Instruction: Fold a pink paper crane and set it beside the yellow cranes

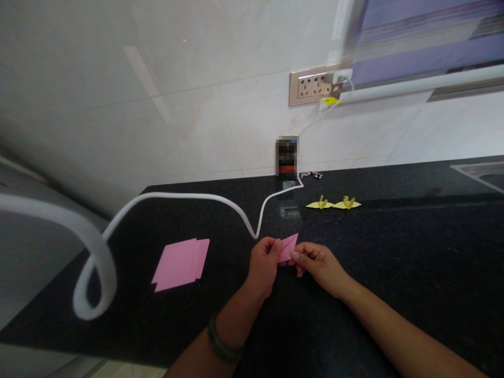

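A small folded piece of pink paper [289, 249] is held between both hands above the dark counter, its pointed corner facing up and to the right. My left hand [265, 262] grips its left side, thumb on top. My right hand [315, 262] pinches its lower right edge between thumb and fingers. A crease line runs across the paper's face. To the left lies a loose stack of pink paper sheets [179, 265]. Beyond my right hand, two folded yellow paper figures [334, 205] stand side by side, each with raised curled parts.
A white cable [189, 196] loops over the counter [129, 325] from the left and reaches a phone-like device [287, 157], its screen blurred, leaning on the wall. A wall socket [311, 86] holds a white plug. At the far right is a sink edge [478, 176].
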{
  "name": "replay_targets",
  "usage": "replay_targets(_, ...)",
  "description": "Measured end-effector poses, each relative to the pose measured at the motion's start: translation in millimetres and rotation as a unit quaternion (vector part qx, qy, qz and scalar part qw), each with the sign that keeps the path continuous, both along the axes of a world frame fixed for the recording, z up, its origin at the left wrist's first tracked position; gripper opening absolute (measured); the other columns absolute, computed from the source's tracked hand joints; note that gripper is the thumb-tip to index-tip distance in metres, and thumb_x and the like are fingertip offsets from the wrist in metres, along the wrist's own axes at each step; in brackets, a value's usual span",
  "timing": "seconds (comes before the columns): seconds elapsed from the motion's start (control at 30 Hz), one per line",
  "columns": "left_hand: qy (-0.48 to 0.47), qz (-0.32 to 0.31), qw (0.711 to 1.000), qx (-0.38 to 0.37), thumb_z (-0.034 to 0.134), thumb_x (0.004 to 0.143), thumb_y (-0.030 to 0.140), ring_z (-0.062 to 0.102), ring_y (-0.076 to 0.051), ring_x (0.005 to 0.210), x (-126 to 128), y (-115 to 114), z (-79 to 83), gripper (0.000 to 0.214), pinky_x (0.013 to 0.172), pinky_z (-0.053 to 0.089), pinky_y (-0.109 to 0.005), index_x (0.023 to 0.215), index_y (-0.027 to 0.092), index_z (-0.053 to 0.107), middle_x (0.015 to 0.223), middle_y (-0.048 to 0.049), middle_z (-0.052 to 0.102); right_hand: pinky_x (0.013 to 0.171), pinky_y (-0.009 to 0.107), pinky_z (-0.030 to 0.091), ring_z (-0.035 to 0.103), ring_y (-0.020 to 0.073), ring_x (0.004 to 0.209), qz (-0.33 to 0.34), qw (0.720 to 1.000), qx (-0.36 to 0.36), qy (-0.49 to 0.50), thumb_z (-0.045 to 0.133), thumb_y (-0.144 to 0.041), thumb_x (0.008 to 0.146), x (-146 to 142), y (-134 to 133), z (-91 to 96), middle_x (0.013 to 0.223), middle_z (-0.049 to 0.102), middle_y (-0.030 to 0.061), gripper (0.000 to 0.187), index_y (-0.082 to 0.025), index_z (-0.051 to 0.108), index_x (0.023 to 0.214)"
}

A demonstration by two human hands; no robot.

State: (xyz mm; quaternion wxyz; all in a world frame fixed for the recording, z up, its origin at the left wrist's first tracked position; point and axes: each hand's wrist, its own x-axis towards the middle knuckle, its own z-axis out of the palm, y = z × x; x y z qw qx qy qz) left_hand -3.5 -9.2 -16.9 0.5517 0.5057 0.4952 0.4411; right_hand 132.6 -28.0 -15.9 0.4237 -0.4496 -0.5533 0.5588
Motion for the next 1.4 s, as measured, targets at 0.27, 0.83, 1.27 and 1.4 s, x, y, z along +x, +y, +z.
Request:
replay_targets(0.27, 0.059, -0.005, 0.995, 0.08, 0.044, 0.076, 0.034, 0.052, -0.016, 0.081, -1, -3, 6.8, 0.028, 0.074, 0.039, -0.028, 0.089, 0.015, 0.059, 0.088, -0.006, 0.06, 0.045, 0.021, 0.039, 0.046, 0.0075, 0.045, -0.092, 0.996, 0.017, -0.014, 0.052, -0.033, 0.073, 0, 0, 0.8, 0.057, 0.052, -0.0022, 0.018, -0.016, 0.053, 0.066)
replay_targets(0.83, -0.278, -0.097, 0.949, -0.117, 0.049, 0.073, 0.037, 0.053, -0.012, 0.073, 8, -3, 9.5, 0.027, 0.074, 0.04, -0.028, 0.081, 0.013, 0.057, 0.077, -0.0048, 0.057, 0.056, 0.025, 0.042, 0.05, 0.0127, 0.062, -0.112, 0.97, 0.163, -0.141, 0.051, -0.023, 0.073, -1, -4, -2.2, 0.072, 0.053, 0.0012, 0.016, -0.021, 0.055, 0.089)
replay_targets(1.27, -0.221, -0.105, 0.966, -0.083, 0.046, 0.076, 0.035, 0.055, -0.014, 0.074, 9, -5, 8.1, 0.031, 0.069, 0.041, -0.027, 0.093, 0.012, 0.058, 0.084, -0.0073, 0.06, 0.048, 0.022, 0.04, 0.046, 0.0101, 0.056, -0.134, 0.987, 0.082, -0.021, 0.049, -0.026, 0.075, 0, 1, -3.9, 0.07, 0.049, 0.0006, 0.016, -0.019, 0.047, 0.089)
replay_targets(1.4, -0.118, -0.105, 0.985, -0.074, 0.053, 0.071, 0.033, 0.053, -0.012, 0.066, 6, -6, 3.0, 0.027, 0.064, 0.042, -0.025, 0.084, 0.011, 0.06, 0.074, -0.0052, 0.059, 0.052, 0.023, 0.042, 0.048, 0.0118, 0.06, -0.156, 0.98, 0.106, -0.056, 0.048, -0.026, 0.076, 4, 1, -5.0, 0.071, 0.05, 0.0011, 0.017, -0.019, 0.047, 0.091)
